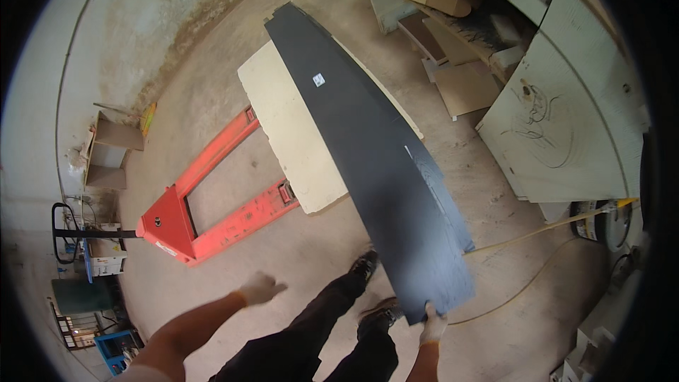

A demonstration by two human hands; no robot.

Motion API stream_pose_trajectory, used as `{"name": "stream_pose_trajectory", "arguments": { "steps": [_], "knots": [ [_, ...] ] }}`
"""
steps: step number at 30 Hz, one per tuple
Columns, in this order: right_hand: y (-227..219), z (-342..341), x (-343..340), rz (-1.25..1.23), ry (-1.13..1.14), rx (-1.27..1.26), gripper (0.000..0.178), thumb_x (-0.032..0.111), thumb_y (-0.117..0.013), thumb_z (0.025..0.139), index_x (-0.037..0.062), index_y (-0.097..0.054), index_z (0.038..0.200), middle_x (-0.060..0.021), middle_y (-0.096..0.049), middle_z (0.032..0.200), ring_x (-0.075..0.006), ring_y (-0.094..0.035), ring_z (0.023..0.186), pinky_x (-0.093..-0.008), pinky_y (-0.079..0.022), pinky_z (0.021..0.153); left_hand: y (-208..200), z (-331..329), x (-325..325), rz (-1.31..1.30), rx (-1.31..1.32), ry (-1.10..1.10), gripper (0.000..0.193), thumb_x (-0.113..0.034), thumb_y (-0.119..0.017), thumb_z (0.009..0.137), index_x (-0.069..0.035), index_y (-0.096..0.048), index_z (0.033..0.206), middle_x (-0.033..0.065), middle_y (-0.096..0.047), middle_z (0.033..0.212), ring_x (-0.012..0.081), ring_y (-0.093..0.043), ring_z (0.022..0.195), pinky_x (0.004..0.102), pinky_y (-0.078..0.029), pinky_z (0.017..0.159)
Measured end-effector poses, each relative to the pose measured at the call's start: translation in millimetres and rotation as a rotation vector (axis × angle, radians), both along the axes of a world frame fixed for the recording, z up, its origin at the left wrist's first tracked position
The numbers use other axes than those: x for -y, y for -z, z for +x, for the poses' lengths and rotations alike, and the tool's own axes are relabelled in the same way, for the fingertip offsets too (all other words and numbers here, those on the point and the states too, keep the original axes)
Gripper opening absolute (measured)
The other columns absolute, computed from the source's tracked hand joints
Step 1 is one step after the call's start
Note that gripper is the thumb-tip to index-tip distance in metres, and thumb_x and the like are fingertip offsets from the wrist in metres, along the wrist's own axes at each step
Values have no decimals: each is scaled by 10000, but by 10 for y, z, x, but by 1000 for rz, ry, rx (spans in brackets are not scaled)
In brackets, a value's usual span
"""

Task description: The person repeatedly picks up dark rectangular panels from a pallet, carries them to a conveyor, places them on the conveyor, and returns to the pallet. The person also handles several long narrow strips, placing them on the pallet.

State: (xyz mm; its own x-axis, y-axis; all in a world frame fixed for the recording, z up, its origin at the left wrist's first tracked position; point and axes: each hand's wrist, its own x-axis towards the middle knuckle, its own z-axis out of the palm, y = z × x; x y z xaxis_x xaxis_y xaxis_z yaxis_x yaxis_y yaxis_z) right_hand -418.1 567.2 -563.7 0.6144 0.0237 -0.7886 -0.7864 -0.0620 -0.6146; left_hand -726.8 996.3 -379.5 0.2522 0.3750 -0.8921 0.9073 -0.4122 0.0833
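Observation:
A long dark grey board [375,148] runs from the upper middle down to my feet. My right hand [431,327], in a light glove, grips its near edge at the lower right. My left hand [259,288], also gloved, hangs free to the left, loosely curled and holding nothing. The board's far part lies over a cream slab [286,134] that rests on the forks of a red pallet jack [212,209].
Concrete floor all around. Wooden offcuts and boards [460,35] pile up at the upper right beside a large white panel [566,120]. A yellow hose [537,230] crosses the floor at right. An open cardboard box [109,152] and blue crates [113,346] stand at the left.

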Motion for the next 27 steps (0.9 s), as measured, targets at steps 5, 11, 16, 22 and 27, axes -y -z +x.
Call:
{"name": "stream_pose_trajectory", "arguments": {
  "steps": [5,11,16,22,27],
  "knots": [
    [-1920,-880,1348,-284,-167,-37,417,357,-739,1034,31,-709,1292,-94,-736,1178,-276,-678,1035,-462,-547,977,479,943,-786,224,313,-245,808,-740,-592,1004,35,-789,886,179,-771,850,266,-718,778,434,-561,793],
    [-3843,-1945,2294,-763,-34,-76,475,409,-650,1072,-14,-698,1281,-157,-707,1204,-339,-659,1103,-475,-555,997,766,1895,-1211,157,436,-947,937,-753,-560,1028,119,-654,1360,233,-739,1285,333,-744,1094,440,-562,989],
    [-4160,-2828,2922,-2091,-905,161,497,306,-487,1143,-53,-609,1463,-253,-653,1420,-419,-644,1291,-518,-545,1098,125,2046,-935,-107,655,-1451,788,-624,-560,1098,64,-617,1476,196,-668,1474,300,-658,1334,441,-515,1143],
    [-4959,-3533,3993,-2533,-794,41,510,269,-446,1174,-77,-588,1521,-312,-633,1490,-437,-644,1350,-528,-541,1127,-1139,1528,-133,-782,1068,-1706,676,-565,-536,1122,-94,-492,1604,123,-542,1613,348,-509,1480,554,-407,1247],
    [-5565,-4407,4281,-2119,-179,51,521,291,-451,1174,-79,-595,1513,-308,-642,1478,-431,-650,1330,-519,-545,1120,-2254,741,600,-847,1096,-1561,710,-618,-491,1122,-102,-484,1610,109,-535,1619,357,-478,1500,563,-374,1263]
  ]
}}
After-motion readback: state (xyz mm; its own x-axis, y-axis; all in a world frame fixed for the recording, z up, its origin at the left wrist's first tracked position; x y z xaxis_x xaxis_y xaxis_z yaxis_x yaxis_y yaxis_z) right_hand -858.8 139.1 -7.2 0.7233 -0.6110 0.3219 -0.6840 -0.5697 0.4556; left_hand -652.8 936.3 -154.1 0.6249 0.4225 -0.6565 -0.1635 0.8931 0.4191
